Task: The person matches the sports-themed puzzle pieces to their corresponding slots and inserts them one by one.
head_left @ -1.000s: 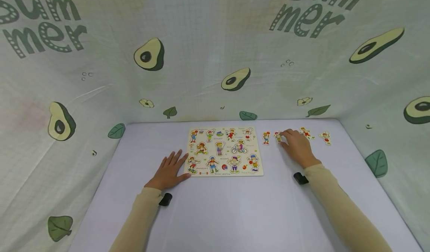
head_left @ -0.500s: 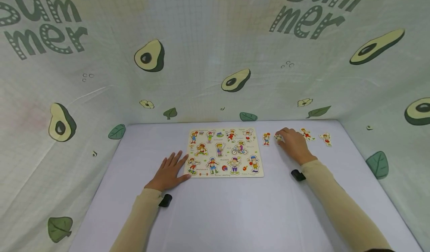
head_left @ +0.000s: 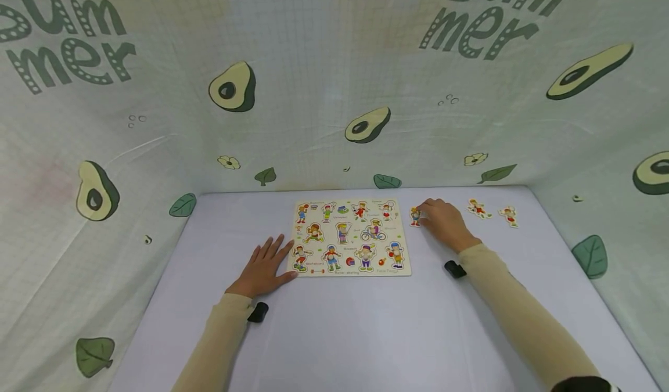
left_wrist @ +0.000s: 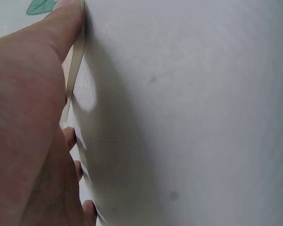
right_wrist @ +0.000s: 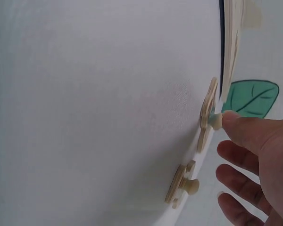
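My left hand (head_left: 261,269) lies spread beside the wooden puzzle board (head_left: 406,267), its fingertips and thumb at the board's left edge. In the left wrist view the thumb (left_wrist: 66,28) presses at the board's edge. My right hand (head_left: 445,225) is just right of the board, at a small puzzle piece (head_left: 415,218) showing a child figure. The right wrist view shows the thumb at this piece's round knob (right_wrist: 216,121), with the index finger hidden behind it and the other fingers loosely bent. A second knobbed piece (right_wrist: 177,182) stands nearby; my hand hides it in the head view.
Further right lie two more puzzle pieces, a red-clad figure (head_left: 478,208) and another figure (head_left: 509,216). Several figures fill the board. A white cloth covers the table (head_left: 355,334), and a leaf-and-avocado printed curtain (head_left: 303,154) closes off the back and sides.
My right hand has moved left from the second piece to the piece nearest the board. My left hand has stayed in place.
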`<control>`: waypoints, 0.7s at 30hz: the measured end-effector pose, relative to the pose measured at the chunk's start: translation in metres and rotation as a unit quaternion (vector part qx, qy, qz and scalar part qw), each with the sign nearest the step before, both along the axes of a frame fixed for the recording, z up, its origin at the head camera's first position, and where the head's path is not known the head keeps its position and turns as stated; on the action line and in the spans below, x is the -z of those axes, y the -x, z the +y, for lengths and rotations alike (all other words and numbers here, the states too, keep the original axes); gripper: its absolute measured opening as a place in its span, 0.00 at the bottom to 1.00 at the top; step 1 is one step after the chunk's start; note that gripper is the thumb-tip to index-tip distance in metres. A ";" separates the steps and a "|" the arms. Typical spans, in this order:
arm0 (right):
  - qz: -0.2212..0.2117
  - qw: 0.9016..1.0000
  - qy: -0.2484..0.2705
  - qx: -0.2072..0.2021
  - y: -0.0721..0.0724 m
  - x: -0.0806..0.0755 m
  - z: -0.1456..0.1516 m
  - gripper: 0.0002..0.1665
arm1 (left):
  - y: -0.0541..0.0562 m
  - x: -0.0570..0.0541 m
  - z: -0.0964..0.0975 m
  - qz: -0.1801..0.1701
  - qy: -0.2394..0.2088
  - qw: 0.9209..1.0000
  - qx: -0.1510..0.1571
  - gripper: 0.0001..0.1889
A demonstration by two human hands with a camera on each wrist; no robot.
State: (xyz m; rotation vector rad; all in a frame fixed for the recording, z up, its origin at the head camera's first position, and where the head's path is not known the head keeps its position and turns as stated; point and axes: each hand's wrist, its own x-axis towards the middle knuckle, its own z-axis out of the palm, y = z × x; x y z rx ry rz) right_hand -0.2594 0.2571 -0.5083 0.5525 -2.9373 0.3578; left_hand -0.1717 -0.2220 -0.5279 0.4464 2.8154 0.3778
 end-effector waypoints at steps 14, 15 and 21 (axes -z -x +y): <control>0.000 1.000 -0.014 -0.018 0.008 0.006 -0.008 0.13 | -0.001 -0.005 0.002 -0.013 0.011 1.000 -0.002 0.44; -0.002 1.000 -0.012 -0.016 0.008 0.007 -0.008 0.12 | -0.001 -0.005 0.002 -0.013 0.012 1.000 -0.002 0.44; -0.021 1.000 0.008 -0.006 0.013 0.006 -0.011 0.06 | 0.001 -0.004 0.003 -0.017 0.008 1.000 -0.004 0.44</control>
